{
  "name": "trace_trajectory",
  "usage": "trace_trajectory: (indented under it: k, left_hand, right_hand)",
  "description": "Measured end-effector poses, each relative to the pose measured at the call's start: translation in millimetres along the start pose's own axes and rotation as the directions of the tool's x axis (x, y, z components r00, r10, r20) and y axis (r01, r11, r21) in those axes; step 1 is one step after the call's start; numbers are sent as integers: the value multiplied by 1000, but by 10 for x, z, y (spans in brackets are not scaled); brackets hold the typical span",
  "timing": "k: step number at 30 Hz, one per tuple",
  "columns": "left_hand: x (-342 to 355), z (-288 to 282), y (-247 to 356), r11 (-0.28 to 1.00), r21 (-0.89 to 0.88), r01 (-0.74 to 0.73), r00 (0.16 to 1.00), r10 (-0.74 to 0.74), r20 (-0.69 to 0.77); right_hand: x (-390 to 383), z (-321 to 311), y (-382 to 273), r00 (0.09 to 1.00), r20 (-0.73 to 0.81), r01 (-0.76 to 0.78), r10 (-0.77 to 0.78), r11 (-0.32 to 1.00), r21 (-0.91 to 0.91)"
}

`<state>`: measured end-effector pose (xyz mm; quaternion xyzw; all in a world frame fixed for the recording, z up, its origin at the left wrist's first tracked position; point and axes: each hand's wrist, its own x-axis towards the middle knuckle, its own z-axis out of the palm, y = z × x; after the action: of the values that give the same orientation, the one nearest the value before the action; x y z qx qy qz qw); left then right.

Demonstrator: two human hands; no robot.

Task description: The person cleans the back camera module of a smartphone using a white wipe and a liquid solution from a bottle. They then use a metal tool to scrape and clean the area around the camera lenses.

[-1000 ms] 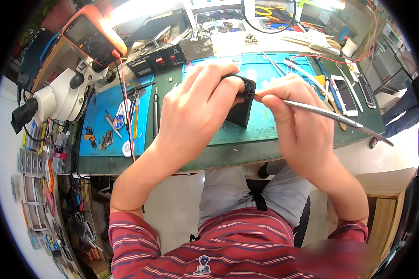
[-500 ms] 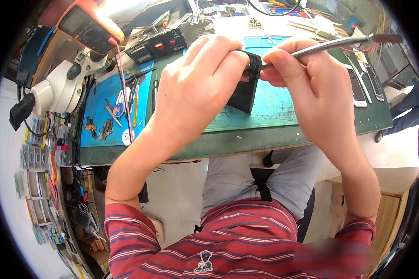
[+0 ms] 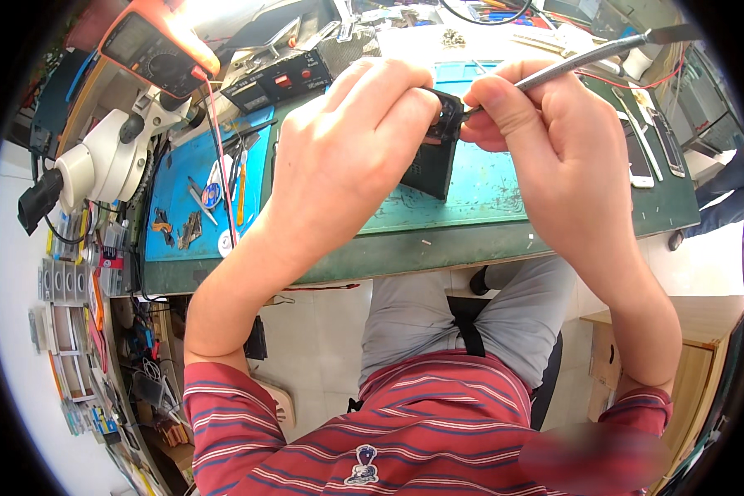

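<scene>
My left hand (image 3: 339, 149) is closed around a thin black device (image 3: 428, 172), flat like a phone, and holds it tilted above the turquoise mat (image 3: 488, 194). The hand's back covers much of it. A dark, frame-like upper part of the device shows just past my fingertips. Between thumb and fingers, my right hand (image 3: 562, 157) pinches a slim grey hand tool (image 3: 583, 59) with a broad dark flat end pointing up to the right. Its thin dark tip reaches the device's upper edge, by my left fingertips. What exactly it touches is too small to tell.
On the left are an orange multimeter (image 3: 153, 56) with hanging leads, a white microscope-like head (image 3: 99, 169), and a blue mat (image 3: 169, 219) with small tools. Behind stands a black box with red switches (image 3: 283, 81). Phones (image 3: 639, 157) lie right; a person's leg (image 3: 723, 186) is beyond.
The tool's far end has swung slightly left and up in my right hand. Both hands stay almost in place, still gripping the same things, while the device has shifted only slightly.
</scene>
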<state>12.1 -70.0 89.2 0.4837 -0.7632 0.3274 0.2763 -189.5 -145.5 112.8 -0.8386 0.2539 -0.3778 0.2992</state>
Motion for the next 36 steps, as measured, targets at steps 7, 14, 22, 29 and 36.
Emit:
trace_trajectory:
  k: [7,14,22,29,36]
  left_hand:
    - [21,-29,35,1000,-8,30,999,-29,35]
    - [38,-65,64,997,-36,65,995,-62,75]
    - [16,-53,95,986,-88,142,988,-136,76]
    - [-19,-51,80,989,-105,104,994,-99,46]
    - [-99,55,-12,998,-59,8,998,-12,-61]
  right_hand:
    - [22,19,-9,1000,-7,-31,31,999,-10]
    - [64,21,41,999,-31,15,-15,1000,-25]
    - [38,56,90,989,-51,133,-137,989,-71]
    - [-26,22,116,994,-5,108,-108,993,-55]
    - [31,-37,102,994,98,-48,38,994,101]
